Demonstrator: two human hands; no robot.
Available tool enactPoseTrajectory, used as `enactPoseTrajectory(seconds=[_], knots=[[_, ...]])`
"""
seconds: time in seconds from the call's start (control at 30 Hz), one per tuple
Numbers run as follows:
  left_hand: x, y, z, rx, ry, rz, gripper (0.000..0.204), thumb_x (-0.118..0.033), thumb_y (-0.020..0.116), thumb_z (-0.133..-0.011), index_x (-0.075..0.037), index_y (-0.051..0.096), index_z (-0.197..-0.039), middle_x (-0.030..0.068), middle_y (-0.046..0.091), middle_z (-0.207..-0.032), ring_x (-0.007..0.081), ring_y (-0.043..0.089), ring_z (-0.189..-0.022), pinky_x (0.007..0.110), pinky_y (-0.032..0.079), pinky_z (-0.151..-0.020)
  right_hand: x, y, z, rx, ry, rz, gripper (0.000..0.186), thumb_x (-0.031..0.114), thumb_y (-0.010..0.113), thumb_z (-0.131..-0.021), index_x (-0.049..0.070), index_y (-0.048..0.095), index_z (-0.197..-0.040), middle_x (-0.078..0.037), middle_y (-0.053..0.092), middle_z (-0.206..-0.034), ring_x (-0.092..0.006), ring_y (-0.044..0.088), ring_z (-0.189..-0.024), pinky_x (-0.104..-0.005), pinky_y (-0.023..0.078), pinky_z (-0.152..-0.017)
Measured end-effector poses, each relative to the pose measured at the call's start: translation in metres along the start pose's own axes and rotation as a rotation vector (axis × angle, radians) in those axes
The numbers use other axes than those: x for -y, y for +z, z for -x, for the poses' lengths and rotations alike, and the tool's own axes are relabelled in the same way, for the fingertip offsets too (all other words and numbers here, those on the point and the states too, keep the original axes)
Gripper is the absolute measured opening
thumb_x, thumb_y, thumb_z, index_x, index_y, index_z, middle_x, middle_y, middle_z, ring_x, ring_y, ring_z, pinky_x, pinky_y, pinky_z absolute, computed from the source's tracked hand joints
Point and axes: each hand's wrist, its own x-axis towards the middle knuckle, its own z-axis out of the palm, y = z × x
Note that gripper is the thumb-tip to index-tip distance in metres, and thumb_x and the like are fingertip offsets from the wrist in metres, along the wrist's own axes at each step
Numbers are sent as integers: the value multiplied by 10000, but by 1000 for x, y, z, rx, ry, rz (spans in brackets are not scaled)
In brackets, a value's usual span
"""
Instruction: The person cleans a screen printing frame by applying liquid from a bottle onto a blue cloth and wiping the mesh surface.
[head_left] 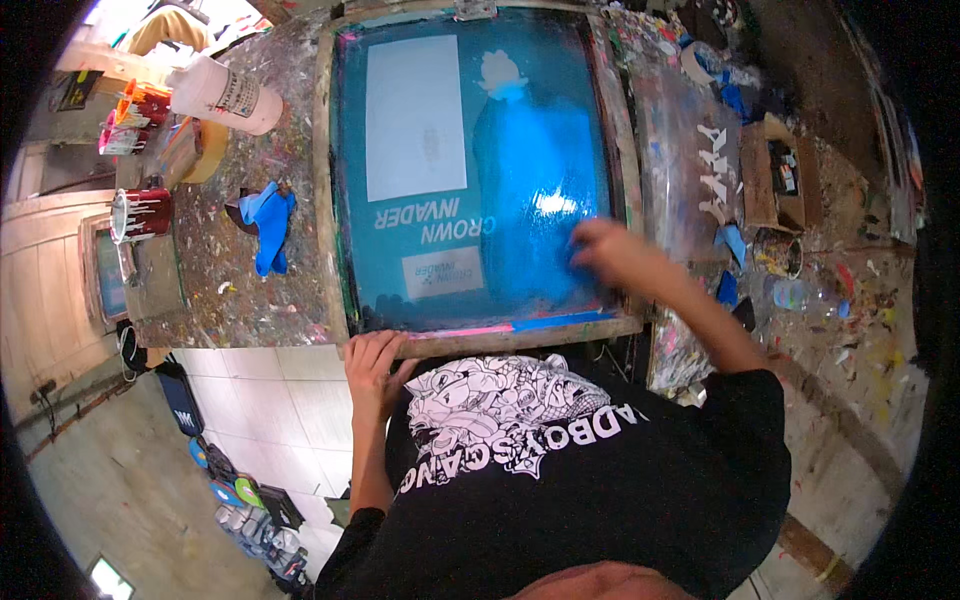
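Note:
A screen-printing screen (pixel 405 110) in a wooden frame (pixel 625 170) lies in front of me, with white patches, lettering and a wet, shiny blue area (pixel 540 150) on its right half. My left hand (pixel 375 355) has its fingers hooked over the frame's near edge. Over the lower part of the blue area is my right hand (pixel 595 250), fingers bent and smeared by motion; whether they hold anything I cannot make out. Pink and blue tape strips (pixel 560 321) line the screen's near edge.
A paint-stained worktop (pixel 240 310) holds a white container (pixel 225 95), paint-dripped cans (pixel 140 215), a tape roll (pixel 205 150) and blue scraps (pixel 268 225) at left. Right are white shapes (pixel 712 175), a cardboard box (pixel 775 180) and a plastic bottle (pixel 800 295). Tiled floor (pixel 255 400) shows below.

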Motion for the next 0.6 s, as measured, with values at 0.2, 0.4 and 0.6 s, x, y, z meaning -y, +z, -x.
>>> enactPoseTrajectory(seconds=[0.2, 0.4, 0.6], knots=[[3, 1, -1, -1, 26, -3, 451, -168, 846, -652, -67, 695, -1065, 67, 663, -1064, 283, 610, -995, 440, 442, -915, 30, 6, 11, 273, -196, 318, 98, 95, 637, -799, 21, 685, -843, -171, 591, -961, -342, 626, -991, -433, 531, -849], [-1, -5, -5, 46, -5, -12, 441, -166, 835, -667, -62, 686, -1069, 64, 660, -1067, 283, 608, -984, 436, 443, -893, 61, 46, -40, -41, -449, 82, 151, 164, 598, -929, 40, 661, -988, -165, 601, -975, -332, 636, -939, -429, 541, -800], [0, -9, -4, 37, 57, 2, 459, -149, 839, -656, -61, 686, -1080, 66, 661, -1068, 282, 613, -989, 427, 447, -886, 30, 41, -59, -214, -226, -100, 211, 215, 584, -944, 4, 591, -944, -203, 595, -979, -378, 625, -934, -488, 512, -793]])
